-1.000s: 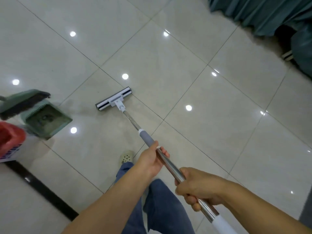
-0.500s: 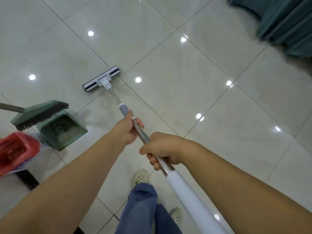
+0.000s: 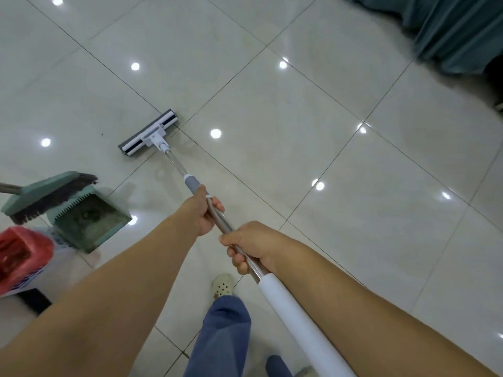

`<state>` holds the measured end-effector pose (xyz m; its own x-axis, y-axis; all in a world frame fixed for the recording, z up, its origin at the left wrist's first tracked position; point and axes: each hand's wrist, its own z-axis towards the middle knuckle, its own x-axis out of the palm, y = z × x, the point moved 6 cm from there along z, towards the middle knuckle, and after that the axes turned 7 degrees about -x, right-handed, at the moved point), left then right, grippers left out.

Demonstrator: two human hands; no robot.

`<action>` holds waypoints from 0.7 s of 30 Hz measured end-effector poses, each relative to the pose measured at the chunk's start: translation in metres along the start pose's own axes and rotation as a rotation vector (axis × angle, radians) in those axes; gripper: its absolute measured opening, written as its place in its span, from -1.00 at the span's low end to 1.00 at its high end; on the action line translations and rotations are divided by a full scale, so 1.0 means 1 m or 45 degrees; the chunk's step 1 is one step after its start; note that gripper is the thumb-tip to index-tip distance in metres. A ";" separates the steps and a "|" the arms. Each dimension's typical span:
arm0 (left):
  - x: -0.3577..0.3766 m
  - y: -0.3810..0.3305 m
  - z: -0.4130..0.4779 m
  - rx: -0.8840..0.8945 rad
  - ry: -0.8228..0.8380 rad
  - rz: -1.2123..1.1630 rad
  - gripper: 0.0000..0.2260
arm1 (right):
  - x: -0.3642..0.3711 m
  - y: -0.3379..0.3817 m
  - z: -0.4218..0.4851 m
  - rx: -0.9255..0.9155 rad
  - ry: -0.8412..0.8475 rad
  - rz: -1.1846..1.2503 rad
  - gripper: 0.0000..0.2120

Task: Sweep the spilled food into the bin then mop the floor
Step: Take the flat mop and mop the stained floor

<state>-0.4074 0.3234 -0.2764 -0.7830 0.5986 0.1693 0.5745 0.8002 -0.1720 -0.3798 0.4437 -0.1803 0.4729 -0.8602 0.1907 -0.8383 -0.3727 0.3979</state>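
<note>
Two hands grip the mop pole (image 3: pixel 175 162): my left hand (image 3: pixel 202 210) curls round it just this side of the grey collar (image 3: pixel 190 183), and my right hand (image 3: pixel 253 246) clenches the steel just beyond the white sleeve (image 3: pixel 299 322). The mop head (image 3: pixel 148 134) lies flat on the floor (image 3: pixel 299 148) by a tile joint, far left. I'd press evenly and pull straight, overlapping strokes. Open tile runs right toward the curtain (image 3: pixel 449 31); dustpan (image 3: pixel 89 224), broom (image 3: pixel 46 197) and red bin (image 3: pixel 19 254) crowd the near left.

Indoor room, likely home living space. Glossy pale tiled floor (image 3: pixel 272 85) with dark grout lines, mirroring round ceiling-light spots (image 3: pixel 215 133). Teal curtain (image 3: pixel 449 28) hanging to floor at far right. Household cleaning kit: mop (image 3: pixel 152 137), green broom (image 3: pixel 46 197), dustpan (image 3: pixel 92 227), bin (image 3: pixel 19 254) with red liner. Wearer in soft clog (image 3: pixel 223 285).
</note>
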 end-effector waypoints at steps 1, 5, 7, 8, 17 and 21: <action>0.004 0.018 -0.003 0.005 0.003 0.008 -0.71 | -0.011 -0.013 -0.010 0.005 -0.009 -0.015 -0.85; 0.021 0.112 -0.016 -0.006 -0.005 0.061 -0.72 | -0.063 -0.082 -0.058 0.012 -0.033 -0.053 -0.89; 0.031 0.169 -0.025 -0.049 0.002 0.085 -0.73 | -0.092 -0.124 -0.088 0.019 -0.052 -0.043 -0.91; 0.036 0.199 -0.031 -0.061 0.005 0.102 -0.72 | -0.108 -0.146 -0.103 0.025 -0.062 -0.027 -0.91; 0.096 0.490 -0.090 -0.134 -0.014 0.375 -0.67 | -0.254 -0.368 -0.249 0.054 -0.208 0.149 -0.88; 0.114 0.602 -0.127 -0.231 0.061 0.483 -0.65 | -0.298 -0.446 -0.325 0.075 -0.270 0.186 -0.88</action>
<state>-0.1208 0.8781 -0.2375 -0.4982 0.8497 0.1725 0.8560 0.5137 -0.0580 -0.0586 0.9800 -0.1230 0.2837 -0.9577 0.0475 -0.9107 -0.2536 0.3259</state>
